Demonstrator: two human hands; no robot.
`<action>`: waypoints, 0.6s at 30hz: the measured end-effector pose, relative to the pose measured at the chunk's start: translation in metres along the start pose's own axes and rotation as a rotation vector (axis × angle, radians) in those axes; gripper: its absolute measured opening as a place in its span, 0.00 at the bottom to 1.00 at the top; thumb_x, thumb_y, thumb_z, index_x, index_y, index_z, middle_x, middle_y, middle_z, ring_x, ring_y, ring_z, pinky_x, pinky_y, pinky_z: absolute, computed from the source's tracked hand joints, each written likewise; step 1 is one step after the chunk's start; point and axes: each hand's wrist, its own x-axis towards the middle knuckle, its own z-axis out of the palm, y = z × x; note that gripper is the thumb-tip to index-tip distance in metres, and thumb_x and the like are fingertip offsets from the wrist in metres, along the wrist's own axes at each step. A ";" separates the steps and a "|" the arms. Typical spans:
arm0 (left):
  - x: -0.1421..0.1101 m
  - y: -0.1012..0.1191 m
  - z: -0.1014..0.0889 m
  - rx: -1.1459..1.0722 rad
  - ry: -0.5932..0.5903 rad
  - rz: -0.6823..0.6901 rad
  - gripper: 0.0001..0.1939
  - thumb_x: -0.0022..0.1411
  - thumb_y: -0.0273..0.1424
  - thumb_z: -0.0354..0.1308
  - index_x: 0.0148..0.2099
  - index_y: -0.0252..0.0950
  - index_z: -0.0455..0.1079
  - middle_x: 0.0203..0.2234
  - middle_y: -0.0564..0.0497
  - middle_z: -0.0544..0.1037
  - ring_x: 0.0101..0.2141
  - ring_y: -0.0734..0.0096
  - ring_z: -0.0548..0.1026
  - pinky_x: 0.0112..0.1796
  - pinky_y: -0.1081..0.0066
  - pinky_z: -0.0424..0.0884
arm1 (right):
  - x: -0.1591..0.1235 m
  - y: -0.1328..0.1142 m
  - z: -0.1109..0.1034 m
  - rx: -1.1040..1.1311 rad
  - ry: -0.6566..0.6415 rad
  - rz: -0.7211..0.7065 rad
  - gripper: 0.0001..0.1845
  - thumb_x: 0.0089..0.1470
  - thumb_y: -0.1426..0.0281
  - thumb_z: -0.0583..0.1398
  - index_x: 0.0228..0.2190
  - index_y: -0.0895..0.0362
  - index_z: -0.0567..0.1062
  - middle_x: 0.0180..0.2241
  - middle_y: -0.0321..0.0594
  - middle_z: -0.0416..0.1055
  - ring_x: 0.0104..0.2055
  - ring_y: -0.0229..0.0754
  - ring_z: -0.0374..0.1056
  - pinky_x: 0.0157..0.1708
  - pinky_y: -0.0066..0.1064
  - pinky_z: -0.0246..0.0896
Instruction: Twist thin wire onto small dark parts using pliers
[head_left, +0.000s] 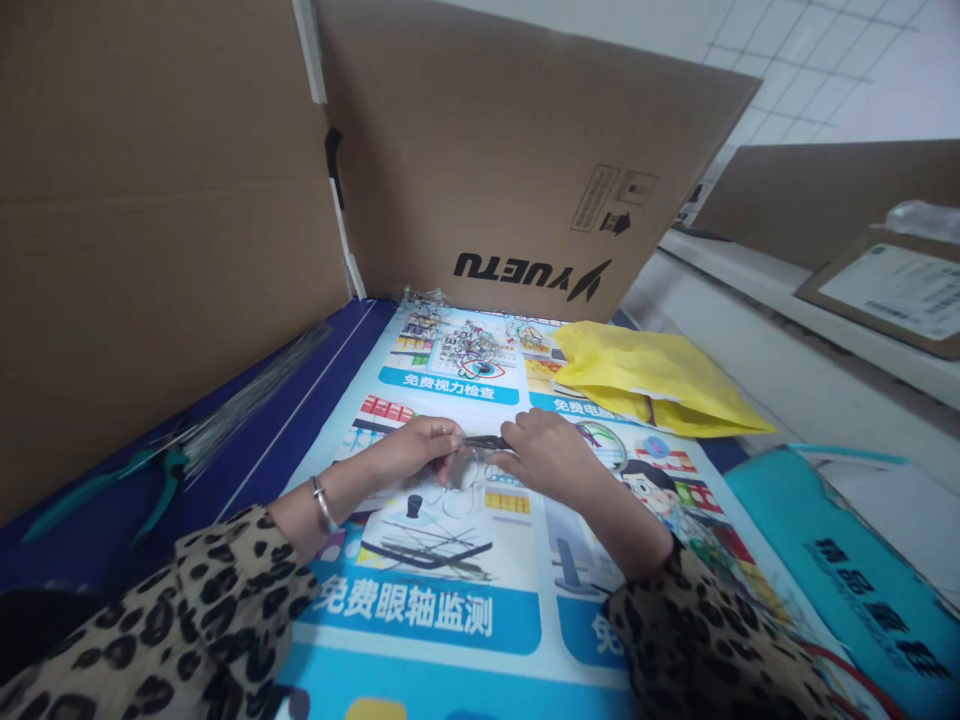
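Over the printed poster mat (337,660), my two hands meet at a slim dark piece, blurred, whose exact kind I cannot make out (484,441). My left hand (420,445) pinches its left end between thumb and fingers. The fingers of my right hand (551,455) are closed around its right end. Thin wire loops (461,495) hang just below, between the hands. Nearer to me lies a loose scatter of thin dark and green strips (427,552). To the right of my right hand is a round coil of thin wire (606,445).
Tangled wire bits (472,345) lie at the mat's far end. Pliers with teal handles (154,475) and a bundle of straight wires (255,390) are at left. A yellow bag (660,375) and a teal pouch (840,560) lie right. Cardboard panels (480,150) stand behind and left.
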 end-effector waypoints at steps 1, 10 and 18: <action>0.000 -0.001 0.000 -0.003 0.002 0.000 0.10 0.55 0.36 0.53 0.29 0.32 0.64 0.12 0.55 0.68 0.15 0.78 0.66 0.22 0.77 0.58 | 0.000 -0.001 0.000 -0.009 -0.006 0.004 0.30 0.55 0.49 0.41 0.34 0.58 0.70 0.32 0.46 0.69 0.37 0.45 0.62 0.35 0.33 0.49; 0.001 -0.003 0.001 -0.076 0.048 -0.026 0.09 0.53 0.33 0.54 0.27 0.32 0.64 0.14 0.56 0.67 0.13 0.79 0.65 0.20 0.76 0.58 | 0.003 -0.006 0.010 -0.020 -0.031 0.061 0.26 0.56 0.52 0.42 0.34 0.58 0.69 0.33 0.47 0.68 0.38 0.46 0.62 0.34 0.32 0.50; 0.002 -0.001 0.003 -0.025 0.091 -0.019 0.09 0.53 0.34 0.54 0.28 0.31 0.64 0.13 0.57 0.66 0.13 0.80 0.65 0.19 0.77 0.57 | 0.005 -0.009 0.014 -0.010 -0.054 0.106 0.26 0.57 0.53 0.40 0.35 0.58 0.68 0.33 0.46 0.69 0.37 0.45 0.63 0.32 0.31 0.52</action>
